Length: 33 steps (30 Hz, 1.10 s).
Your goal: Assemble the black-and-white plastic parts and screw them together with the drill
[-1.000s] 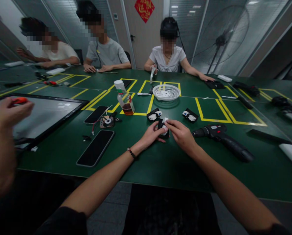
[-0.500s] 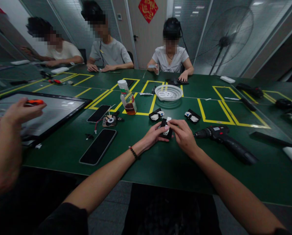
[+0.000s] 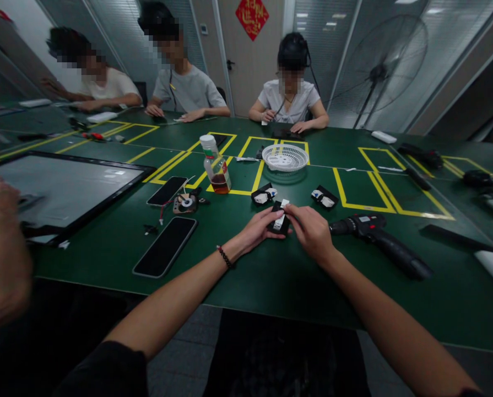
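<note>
My left hand [image 3: 258, 229] is closed around a small black block-like part [image 3: 275, 207], its thumb on top. Across that part runs a white strip [image 3: 278, 221]. My right hand [image 3: 310, 229] pinches at the strip's upper right edge with thumb and forefinger; the fingertips partly hide the contact. Just beyond my hands lie two similar black pieces with white material on them, a left one [image 3: 264, 194] and a right one [image 3: 324, 197]. Beside my right hand, a black cordless drill [image 3: 376, 231] rests on its side.
Left of my arms are a large phone [image 3: 166, 246], a smaller phone [image 3: 167, 191] and a small wired motor-like part [image 3: 185, 203]. Farther out stand a bottle of brown liquid [image 3: 220, 183] and a white basket [image 3: 285, 167]. A co-worker's hand [image 3: 0, 242] is over a framed panel [image 3: 93, 176] at left.
My right fingers have shifted slightly at the white strip, and more of the strip shows. The co-worker's hand with the orange-handled tool has moved left. The person opposite has lowered a hand.
</note>
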Available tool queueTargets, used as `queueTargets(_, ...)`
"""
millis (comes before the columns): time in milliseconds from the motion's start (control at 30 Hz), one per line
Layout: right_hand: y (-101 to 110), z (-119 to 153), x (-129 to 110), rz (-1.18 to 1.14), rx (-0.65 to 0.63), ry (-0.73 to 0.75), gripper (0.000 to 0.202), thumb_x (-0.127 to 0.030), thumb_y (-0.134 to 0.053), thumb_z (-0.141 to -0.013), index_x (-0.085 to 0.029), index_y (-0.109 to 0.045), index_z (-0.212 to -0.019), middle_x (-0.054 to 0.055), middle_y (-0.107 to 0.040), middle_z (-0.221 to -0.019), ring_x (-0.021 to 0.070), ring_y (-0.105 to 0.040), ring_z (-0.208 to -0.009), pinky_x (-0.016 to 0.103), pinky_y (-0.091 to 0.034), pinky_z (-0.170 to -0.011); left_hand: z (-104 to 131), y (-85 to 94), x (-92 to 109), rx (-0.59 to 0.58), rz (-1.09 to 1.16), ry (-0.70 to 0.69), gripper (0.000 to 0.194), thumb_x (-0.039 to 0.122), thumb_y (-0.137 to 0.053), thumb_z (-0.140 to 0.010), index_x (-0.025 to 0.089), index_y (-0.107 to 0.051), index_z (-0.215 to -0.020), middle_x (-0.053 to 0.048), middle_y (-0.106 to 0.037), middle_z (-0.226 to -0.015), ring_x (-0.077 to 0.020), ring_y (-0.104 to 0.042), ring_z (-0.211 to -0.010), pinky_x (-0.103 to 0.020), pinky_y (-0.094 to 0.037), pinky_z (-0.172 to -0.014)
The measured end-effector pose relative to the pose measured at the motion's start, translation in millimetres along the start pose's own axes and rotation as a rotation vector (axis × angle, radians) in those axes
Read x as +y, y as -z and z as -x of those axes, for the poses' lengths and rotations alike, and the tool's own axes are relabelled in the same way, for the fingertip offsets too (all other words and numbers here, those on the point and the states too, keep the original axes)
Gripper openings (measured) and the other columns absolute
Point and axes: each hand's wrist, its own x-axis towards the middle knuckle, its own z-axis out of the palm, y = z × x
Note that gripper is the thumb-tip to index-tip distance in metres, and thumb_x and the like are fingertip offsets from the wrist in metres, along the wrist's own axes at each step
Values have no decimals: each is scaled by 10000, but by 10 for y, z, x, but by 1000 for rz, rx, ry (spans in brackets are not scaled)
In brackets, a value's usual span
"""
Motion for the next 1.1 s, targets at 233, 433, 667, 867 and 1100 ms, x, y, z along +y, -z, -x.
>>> queueTargets(233,-26,-55,-61,16,-45,33,492,-123,-485,-990,-154,-472,-1480,135,-656,-1295,271,-601,-1177,472,-483,-1050,-41,92,-25,89,81,7,361,433,-599,-911,140,-640,-1119,-95,-705,-925,-168,-679,-744,-313,-613,-679)
queueTargets(433,-14,-87,-107,-41,-88,-6,545,-123,-471,-984,-198,-417,-1521,135,-647,-1308,288,-597,-1186,510,-489,-1037,-24,67,11,136,67,-26,359,430,-615,-898,155,-646,-1127,-82,-695,-915,-170,-653,-769,-330,-615,-676)
queueTargets(667,-14,-74,-128,-211,14,-167,509,-97,-450,-981,-256,-476,-1464,60,-672,-1314,240,-595,-1187,471,-489,-1051,-42,79,2,92,23,-2,379,440,-611,-897,144,-663,-1127,-119,-711,-971,-178,-649,-752,-332,-613,-647)
queueTargets(867,-16,-73,-177,-221,13,-170,521,-94,-450,-976,-253,-464,-1472,62,-673,-1310,248,-594,-1168,479,-490,-1039,-36,105,21,100,-9,8,380,423,-592,-896,125,-661,-1122,-119,-717,-901,-185,-648,-729,-302,-595,-601)
queueTargets(1100,0,-55,-120,-146,-2,-62,578,-64,-436,-957,-291,-452,-1488,83,-579,-1406,281,-570,-1213,524,-486,-1029,-33,100,20,92,1,30,358,421,-575,-891,124,-664,-1070,-124,-721,-900,-162,-627,-663,-271,-579,-557)
